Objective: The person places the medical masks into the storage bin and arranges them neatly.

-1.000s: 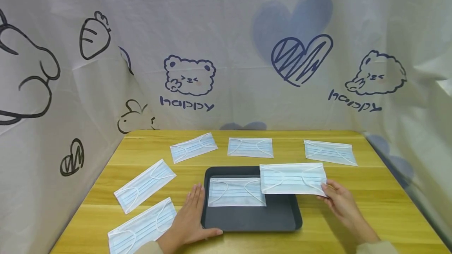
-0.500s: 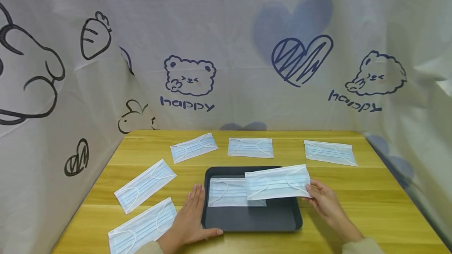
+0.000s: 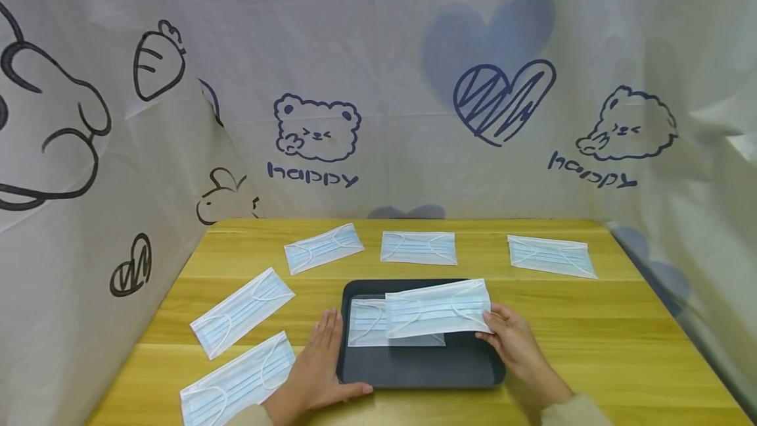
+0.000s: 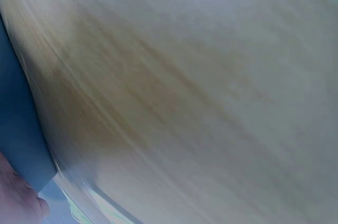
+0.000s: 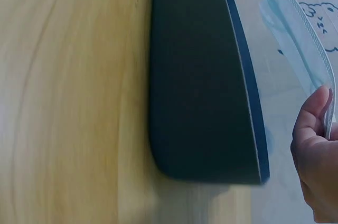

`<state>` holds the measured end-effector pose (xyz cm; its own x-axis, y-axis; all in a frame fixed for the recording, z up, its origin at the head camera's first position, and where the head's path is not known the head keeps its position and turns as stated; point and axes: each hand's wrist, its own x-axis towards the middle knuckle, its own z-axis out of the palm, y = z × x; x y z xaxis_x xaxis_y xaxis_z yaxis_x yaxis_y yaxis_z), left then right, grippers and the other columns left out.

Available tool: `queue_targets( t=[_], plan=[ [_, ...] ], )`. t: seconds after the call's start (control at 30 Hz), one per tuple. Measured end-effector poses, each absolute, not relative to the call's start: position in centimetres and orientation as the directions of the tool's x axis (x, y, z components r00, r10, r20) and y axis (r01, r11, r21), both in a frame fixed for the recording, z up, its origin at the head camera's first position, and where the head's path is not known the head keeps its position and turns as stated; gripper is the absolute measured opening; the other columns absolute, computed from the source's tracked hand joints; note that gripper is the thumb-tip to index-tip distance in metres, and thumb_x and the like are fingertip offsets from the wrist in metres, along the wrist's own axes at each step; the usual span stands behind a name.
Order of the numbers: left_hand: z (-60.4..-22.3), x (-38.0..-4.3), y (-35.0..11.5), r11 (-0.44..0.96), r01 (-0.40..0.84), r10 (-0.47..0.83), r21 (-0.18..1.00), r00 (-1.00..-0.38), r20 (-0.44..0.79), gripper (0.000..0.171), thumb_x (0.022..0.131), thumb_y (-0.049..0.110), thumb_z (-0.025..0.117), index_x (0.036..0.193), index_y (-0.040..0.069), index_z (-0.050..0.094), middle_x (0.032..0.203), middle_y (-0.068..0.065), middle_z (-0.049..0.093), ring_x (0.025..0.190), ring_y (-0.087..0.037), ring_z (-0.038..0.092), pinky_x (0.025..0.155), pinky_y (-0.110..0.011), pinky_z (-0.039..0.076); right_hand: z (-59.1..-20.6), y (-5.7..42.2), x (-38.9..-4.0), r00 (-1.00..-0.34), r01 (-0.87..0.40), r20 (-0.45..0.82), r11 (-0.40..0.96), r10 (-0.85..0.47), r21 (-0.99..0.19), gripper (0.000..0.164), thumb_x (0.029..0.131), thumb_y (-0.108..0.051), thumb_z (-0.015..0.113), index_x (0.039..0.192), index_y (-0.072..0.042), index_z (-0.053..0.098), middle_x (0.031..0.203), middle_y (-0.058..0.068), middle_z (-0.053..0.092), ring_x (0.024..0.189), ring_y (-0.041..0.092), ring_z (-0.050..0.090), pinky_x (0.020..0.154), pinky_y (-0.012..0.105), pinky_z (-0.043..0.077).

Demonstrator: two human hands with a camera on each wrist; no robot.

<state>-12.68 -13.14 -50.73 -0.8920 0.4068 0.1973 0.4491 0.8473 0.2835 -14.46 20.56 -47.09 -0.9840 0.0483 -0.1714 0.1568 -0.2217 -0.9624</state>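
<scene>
My right hand [image 3: 516, 342] pinches the right end of a light blue face mask [image 3: 439, 308], held tilted over a dark grey tray [image 3: 432, 370]. In the right wrist view thumb and fingers grip the edge of that mask [image 5: 298, 39], with the tray's side wall [image 5: 203, 86] beside it. Another mask [image 3: 367, 331] lies flat inside the tray, partly hidden behind the held one. At the tray's left side my left hand [image 3: 313, 370] rests with fingers straight along the wall and thumb at the front edge. The left wrist view catches just a bit of that hand [image 4: 18, 197].
More face masks lie on the wooden table [image 3: 621, 354]: two at the left [image 3: 242, 312], one at back left [image 3: 324, 248], one at back middle [image 3: 418, 248] and one at back right [image 3: 552, 256]. A printed white curtain [image 3: 402, 169] surrounds the table.
My right hand has carried the pinched mask leftward over the tray, covering more of the mask inside. The mask has tilted slightly, right end higher. My left hand has stayed put.
</scene>
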Motion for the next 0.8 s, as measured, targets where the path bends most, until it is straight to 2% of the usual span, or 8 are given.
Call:
queue_targets(
  t=[0.07, 0.17, 0.3, 0.6, 0.8],
  plan=[
    [-50.8, -12.7, -13.1, 0.846, 0.454, 0.409, 0.279, -0.889, 0.207, 0.125, 0.066, 0.088, 0.039, 0.142, -0.010, 0.025, 0.149, -0.028, 0.024, 0.139, -0.039, 0.024, 0.106, -0.012, -0.019, -47.1, 20.0, -14.5, -0.977, 0.181, -0.200, -0.215, 0.073, -0.960, 0.021, 0.094, 0.003, 0.043, 0.093, -0.012, 0.058, 0.077, -0.010, 0.062, 0.068, 0.004, 0.060, 0.063, 0.019, 0.053],
    [-50.8, -12.7, -13.1, 0.845, 0.457, 0.411, 0.276, -0.887, 0.211, 0.125, 0.066, 0.088, 0.039, 0.141, -0.010, 0.025, 0.148, -0.028, 0.024, 0.138, -0.040, 0.025, 0.106, -0.012, -0.020, -47.2, 19.1, -14.7, -0.969, 0.208, -0.230, -0.202, 0.091, -0.957, 0.018, 0.094, 0.003, 0.042, 0.106, 0.001, 0.055, 0.077, -0.008, 0.061, 0.068, 0.005, 0.059, 0.064, 0.020, 0.053],
    [-50.8, -12.7, -13.1, 0.847, 0.455, 0.410, 0.275, -0.888, 0.207, 0.124, 0.066, 0.088, 0.041, 0.141, -0.010, 0.025, 0.148, -0.028, 0.024, 0.138, -0.039, 0.025, 0.105, -0.012, -0.020, -47.5, 18.2, -14.9, -0.965, 0.223, -0.243, -0.182, 0.099, -0.958, 0.030, 0.095, 0.003, 0.042, 0.122, 0.015, 0.043, 0.078, -0.007, 0.060, 0.069, 0.005, 0.059, 0.064, 0.020, 0.053],
    [-50.8, -12.7, -13.2, 0.855, 0.440, 0.406, 0.275, -0.897, 0.175, 0.125, 0.065, 0.086, 0.044, 0.143, -0.009, 0.023, 0.151, -0.026, 0.020, 0.140, -0.038, 0.020, 0.105, -0.010, -0.021, -48.2, 15.9, -15.3, -0.960, 0.222, -0.249, -0.193, 0.130, -0.956, 0.028, 0.094, 0.003, 0.044, 0.118, 0.016, 0.045, 0.077, -0.004, 0.062, 0.066, 0.007, 0.060, 0.062, 0.022, 0.053],
    [-50.8, -12.7, -13.2, 0.854, 0.445, 0.411, 0.270, -0.895, 0.175, 0.125, 0.066, 0.087, 0.042, 0.143, -0.009, 0.022, 0.151, -0.026, 0.020, 0.140, -0.038, 0.020, 0.105, -0.011, -0.021, -48.6, 14.7, -15.6, -0.958, 0.222, -0.250, -0.193, 0.140, -0.956, 0.028, 0.093, 0.004, 0.043, 0.118, 0.017, 0.046, 0.080, -0.001, 0.064, 0.066, 0.008, 0.059, 0.061, 0.022, 0.053]
  ],
)
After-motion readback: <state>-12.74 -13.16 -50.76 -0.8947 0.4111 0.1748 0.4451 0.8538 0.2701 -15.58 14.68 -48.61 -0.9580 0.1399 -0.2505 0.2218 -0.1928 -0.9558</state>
